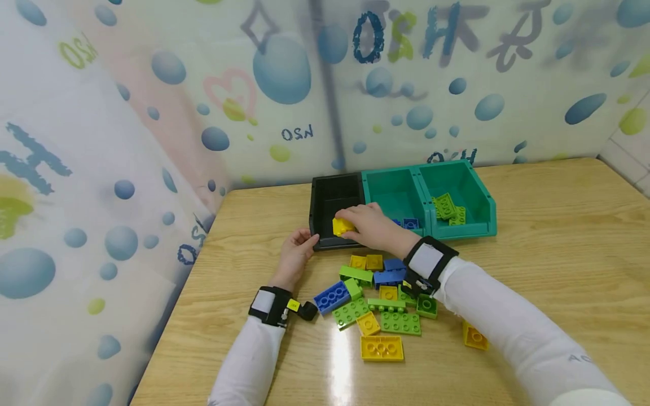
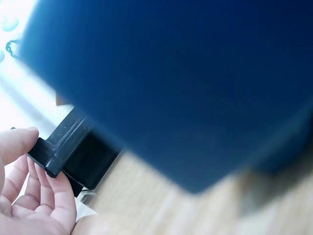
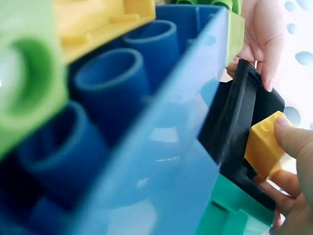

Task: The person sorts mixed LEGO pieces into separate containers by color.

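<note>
My right hand (image 1: pixel 376 226) pinches a yellow toy brick (image 1: pixel 342 226) between thumb and fingers, over the front of the black bin (image 1: pixel 332 197). In the right wrist view the yellow brick (image 3: pixel 265 142) appears at the bin's front rim, thumb on one face. My left hand (image 1: pixel 294 256) holds the front left corner of the same bin. Its thumb lies on top of the rim (image 2: pixel 57 147) and the fingers below, in the left wrist view. A large blurred blue brick hides much of both wrist views.
Two teal bins join the black one on its right: the middle holds blue bricks (image 1: pixel 410 223), the right one lime green bricks (image 1: pixel 446 207). Mixed bricks lie before the bins, including a blue one (image 1: pixel 332 298) and a yellow one (image 1: pixel 382 348). Another yellow brick (image 1: pixel 475 336) lies by my right forearm.
</note>
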A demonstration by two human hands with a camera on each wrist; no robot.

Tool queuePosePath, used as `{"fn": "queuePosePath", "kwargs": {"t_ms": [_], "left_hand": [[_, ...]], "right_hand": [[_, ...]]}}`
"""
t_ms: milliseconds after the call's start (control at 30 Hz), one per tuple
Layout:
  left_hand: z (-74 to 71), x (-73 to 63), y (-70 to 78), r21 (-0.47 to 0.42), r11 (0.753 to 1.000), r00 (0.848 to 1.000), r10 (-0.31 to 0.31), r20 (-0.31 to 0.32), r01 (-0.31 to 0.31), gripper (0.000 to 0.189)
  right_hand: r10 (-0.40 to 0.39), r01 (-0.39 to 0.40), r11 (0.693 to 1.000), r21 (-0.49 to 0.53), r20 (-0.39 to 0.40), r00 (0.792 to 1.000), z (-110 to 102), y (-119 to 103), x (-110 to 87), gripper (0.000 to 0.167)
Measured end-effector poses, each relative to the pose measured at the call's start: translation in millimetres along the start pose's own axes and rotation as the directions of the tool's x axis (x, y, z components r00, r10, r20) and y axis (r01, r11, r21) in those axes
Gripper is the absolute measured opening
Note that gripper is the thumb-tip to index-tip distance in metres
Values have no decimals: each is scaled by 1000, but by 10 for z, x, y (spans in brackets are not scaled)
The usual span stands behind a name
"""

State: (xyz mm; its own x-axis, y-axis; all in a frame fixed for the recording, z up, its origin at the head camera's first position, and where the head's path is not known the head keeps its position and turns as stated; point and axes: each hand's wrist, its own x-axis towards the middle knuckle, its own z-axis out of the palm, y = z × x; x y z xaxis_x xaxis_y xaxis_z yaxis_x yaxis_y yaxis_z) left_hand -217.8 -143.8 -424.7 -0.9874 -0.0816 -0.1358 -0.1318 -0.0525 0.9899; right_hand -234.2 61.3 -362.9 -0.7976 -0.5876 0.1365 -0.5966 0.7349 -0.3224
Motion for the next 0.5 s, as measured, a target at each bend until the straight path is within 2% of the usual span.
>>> {"fn": "queuePosePath", "kwargs": {"t_ms": [133,267,400,500], "left_hand": [[-3,-6,8,-4,1000,1000,-14,-7,14,11],[-1,-21,17,-21,1000,1000,-18,3,18,9],[3,-23,12,-36,999,1000,-10,7,10,9],[8,-18,12,-46,999,1000,-1,8,2,9]], "right_hand": [[26,-26,999,-40,14,1000,10,-34,77,42],[69,-64,991,-121,40,997,43,-62,137,41],[94,-76,968,-239,66,993,96,-92,164,41],[79,-48,945,-323,84,993,121,-115,162,39]]}}
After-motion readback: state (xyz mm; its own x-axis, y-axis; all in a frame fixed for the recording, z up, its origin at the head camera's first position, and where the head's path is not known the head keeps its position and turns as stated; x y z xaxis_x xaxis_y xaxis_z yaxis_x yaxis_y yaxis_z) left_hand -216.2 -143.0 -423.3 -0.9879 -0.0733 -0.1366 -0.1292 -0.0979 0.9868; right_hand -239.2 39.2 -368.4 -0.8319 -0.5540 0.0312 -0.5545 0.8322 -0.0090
